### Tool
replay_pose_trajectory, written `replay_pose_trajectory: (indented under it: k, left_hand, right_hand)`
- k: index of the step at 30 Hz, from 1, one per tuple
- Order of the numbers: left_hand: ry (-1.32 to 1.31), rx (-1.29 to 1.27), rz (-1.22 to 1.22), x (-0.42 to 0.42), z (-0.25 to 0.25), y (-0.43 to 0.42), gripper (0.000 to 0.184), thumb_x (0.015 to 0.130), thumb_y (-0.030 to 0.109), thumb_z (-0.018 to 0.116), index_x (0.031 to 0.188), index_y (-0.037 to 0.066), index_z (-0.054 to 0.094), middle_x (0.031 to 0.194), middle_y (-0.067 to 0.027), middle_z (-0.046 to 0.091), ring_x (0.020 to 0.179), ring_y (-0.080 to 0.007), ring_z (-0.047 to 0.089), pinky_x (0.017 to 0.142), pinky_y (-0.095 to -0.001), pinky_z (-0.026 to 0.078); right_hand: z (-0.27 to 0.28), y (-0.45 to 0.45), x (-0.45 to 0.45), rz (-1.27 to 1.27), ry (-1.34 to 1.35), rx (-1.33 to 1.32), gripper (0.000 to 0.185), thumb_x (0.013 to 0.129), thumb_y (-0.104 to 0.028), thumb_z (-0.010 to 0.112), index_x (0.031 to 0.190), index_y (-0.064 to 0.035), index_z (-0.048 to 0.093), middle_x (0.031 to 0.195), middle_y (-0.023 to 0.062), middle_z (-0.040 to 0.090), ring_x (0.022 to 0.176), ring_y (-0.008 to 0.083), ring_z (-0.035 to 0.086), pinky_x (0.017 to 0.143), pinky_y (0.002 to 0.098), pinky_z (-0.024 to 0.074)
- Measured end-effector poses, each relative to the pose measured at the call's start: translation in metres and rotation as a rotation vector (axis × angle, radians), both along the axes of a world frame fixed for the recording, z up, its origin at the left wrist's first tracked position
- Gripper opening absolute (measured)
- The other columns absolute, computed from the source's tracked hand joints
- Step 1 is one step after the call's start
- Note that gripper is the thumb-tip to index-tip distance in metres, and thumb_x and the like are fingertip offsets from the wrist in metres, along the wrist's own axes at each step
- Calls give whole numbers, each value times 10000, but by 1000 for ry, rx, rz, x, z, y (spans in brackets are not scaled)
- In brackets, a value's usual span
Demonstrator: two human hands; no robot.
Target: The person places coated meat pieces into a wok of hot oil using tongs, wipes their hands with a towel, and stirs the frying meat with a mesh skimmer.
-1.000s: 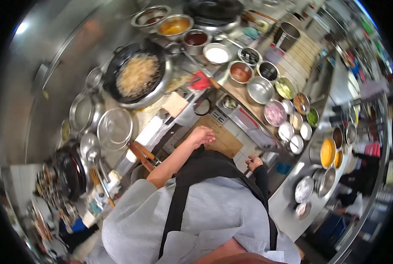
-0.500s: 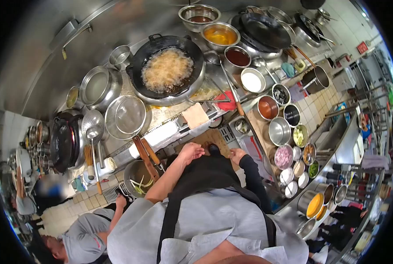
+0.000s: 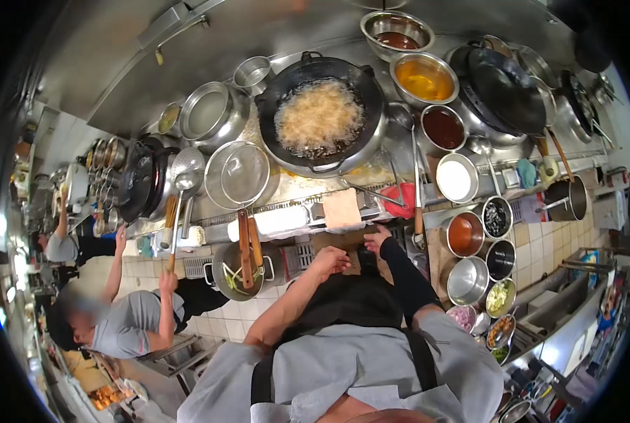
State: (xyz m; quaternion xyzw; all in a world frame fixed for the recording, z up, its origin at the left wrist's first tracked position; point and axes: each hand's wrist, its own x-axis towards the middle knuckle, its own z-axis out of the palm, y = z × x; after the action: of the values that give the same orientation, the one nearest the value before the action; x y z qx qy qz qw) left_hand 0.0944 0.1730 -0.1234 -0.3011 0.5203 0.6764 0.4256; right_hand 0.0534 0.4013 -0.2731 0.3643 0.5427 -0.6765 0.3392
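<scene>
My left hand (image 3: 331, 263) hangs over my dark apron, its fingers loosely bent and nothing visible in them. Close by on the right, my right hand (image 3: 378, 239) reaches toward the stove edge with fingers extended, also free. Beyond both, a black wok (image 3: 269, 116) holds bubbling oil with pale golden frying food (image 3: 320, 116). A folded beige cloth (image 3: 341, 209) lies on the stove's front ledge, nearest my hands. Right of it are a red cloth (image 3: 401, 200) and a long ladle (image 3: 417, 176) with a wooden handle end.
Wire strainers (image 3: 237, 175) rest left of the wok, wooden handles over a pot (image 3: 223, 289) with green strips. Sauce bowls (image 3: 427, 77) stand behind right. Several ingredient containers (image 3: 468, 280) line the right side. A co-worker (image 3: 135, 310) at left grips a long-handled skimmer (image 3: 188, 169).
The view has swung left, so the stove sits further right and lower. My right hand has moved up toward the ledge. The co-worker at left now holds the skimmer's handle.
</scene>
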Motion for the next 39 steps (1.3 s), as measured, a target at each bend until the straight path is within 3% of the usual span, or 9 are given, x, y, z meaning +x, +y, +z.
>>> replay_pose_trajectory:
  k: [6, 9, 12, 13, 17, 19, 21, 26, 39]
  left_hand:
    - [-16, -35, -38, 11, 8, 24, 202, 986, 172, 607, 1123, 33, 555, 1043, -106, 655, 891, -237, 699, 755, -334, 566]
    - [-2, -264, 74, 14, 0, 14, 270, 965, 198, 634, 1147, 9, 568, 1095, -115, 655, 885, -231, 691, 735, -346, 566]
    - [172, -621, -102, 22, -68, -10, 506, 914, 349, 671, 1154, -95, 640, 1069, -156, 692, 949, -218, 666, 802, -354, 528]
    - [181, -640, -91, 20, -62, -5, 589, 909, 375, 656, 1191, -141, 626, 1118, -187, 703, 986, -242, 677, 848, -363, 522]
    - [39, -203, 101, 18, -93, 22, 484, 939, 315, 607, 1164, -109, 665, 1121, -202, 698, 1009, -222, 658, 846, -360, 515]
    - [187, -379, -190, 10, -65, 29, 444, 887, 200, 600, 1185, -126, 648, 1143, -229, 695, 1055, -286, 666, 889, -389, 518]
    - [376, -543, -393, 4, -54, 33, 431, 854, 138, 583, 1186, -131, 643, 1136, -247, 696, 1069, -324, 671, 907, -410, 521]
    - [459, -495, -200, 1, -73, 33, 418, 814, 74, 596, 1175, -135, 628, 1122, -267, 691, 1039, -352, 684, 905, -420, 530]
    - [453, -440, -243, 13, -60, 35, 550, 736, 15, 751, 1241, -128, 587, 1128, -191, 698, 998, -262, 680, 857, -354, 538]
  right_hand:
    - [-59, -33, -12, 803, 600, 327, 617, 713, -497, 820, 1166, -86, 737, 1224, 173, 707, 1117, 317, 679, 966, 381, 519]
    - [-8, -57, 6, 1064, 459, 405, 584, 811, -469, 775, 1168, -11, 715, 1183, 209, 709, 1062, 319, 694, 908, 438, 548]
    - [-74, -78, 46, 415, 187, -388, 514, 883, -420, 720, 1149, 20, 701, 1109, 185, 727, 998, 304, 705, 837, 471, 573]
    - [-2, -74, 47, 213, 39, -449, 436, 912, -353, 699, 1152, 11, 690, 1070, 144, 726, 931, 293, 710, 775, 481, 588]
    - [30, -50, 18, 850, 236, 94, 432, 872, -269, 728, 1102, 92, 668, 963, 175, 714, 806, 289, 713, 615, 454, 580]
    - [31, -34, 15, 949, 343, 199, 422, 850, -245, 742, 1066, 110, 669, 885, 182, 701, 712, 287, 699, 537, 443, 553]
    - [-20, -17, 13, 780, 333, 214, 409, 826, -227, 755, 1034, 117, 675, 791, 185, 683, 607, 280, 674, 464, 426, 518]
    - [46, 9, 12, 504, 190, -56, 301, 877, -288, 781, 982, -16, 707, 734, 94, 682, 480, 168, 596, 402, 327, 454]
    - [9, 18, 22, 639, 218, -51, 316, 859, -250, 798, 1032, -13, 681, 707, 74, 671, 475, 158, 615, 383, 292, 415]
